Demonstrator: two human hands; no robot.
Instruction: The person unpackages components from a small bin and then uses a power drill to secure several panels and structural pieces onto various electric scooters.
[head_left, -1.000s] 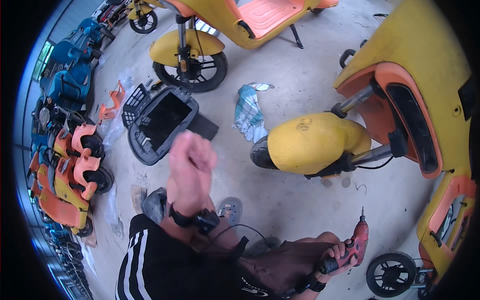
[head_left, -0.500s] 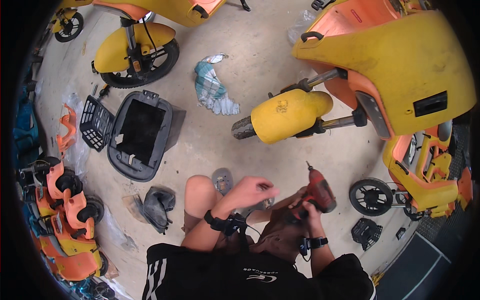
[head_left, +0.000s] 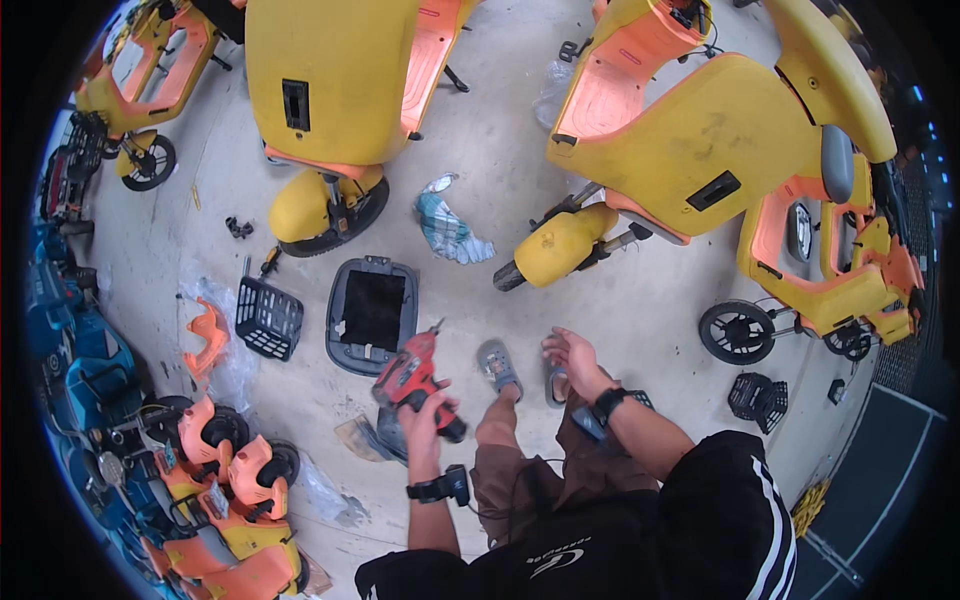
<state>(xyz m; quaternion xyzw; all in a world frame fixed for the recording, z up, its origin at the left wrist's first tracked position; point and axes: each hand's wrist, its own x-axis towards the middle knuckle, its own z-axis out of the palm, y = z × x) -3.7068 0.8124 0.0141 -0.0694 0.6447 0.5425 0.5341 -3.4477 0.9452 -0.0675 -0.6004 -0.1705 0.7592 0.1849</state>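
Observation:
My left hand (head_left: pixel 424 414) is wrapped round the grip of a red and black cordless drill (head_left: pixel 408 372). Its bit points up and away from me, and the drill overlaps the near-left corner of a grey bin with a dark inside (head_left: pixel 342 300) in my line of sight. My right hand (head_left: pixel 572 356) is held out in front of me with its fingers apart, holding nothing. A yellow scooter's front fender (head_left: pixel 556 250) lies beyond that hand, well out of reach of it.
A second yellow scooter (head_left: pixel 330 80) stands at far left. A blue-white cloth (head_left: pixel 448 225), a black basket (head_left: pixel 268 318) and an orange plastic part (head_left: pixel 207 338) lie on the floor. Orange scooter parts (head_left: pixel 240 480) crowd the left; another black basket (head_left: pixel 757 400) is at right.
The drill has passed from my right hand to my left and swung to the left. My body has risen from a crouch, and the view has drawn back and turned.

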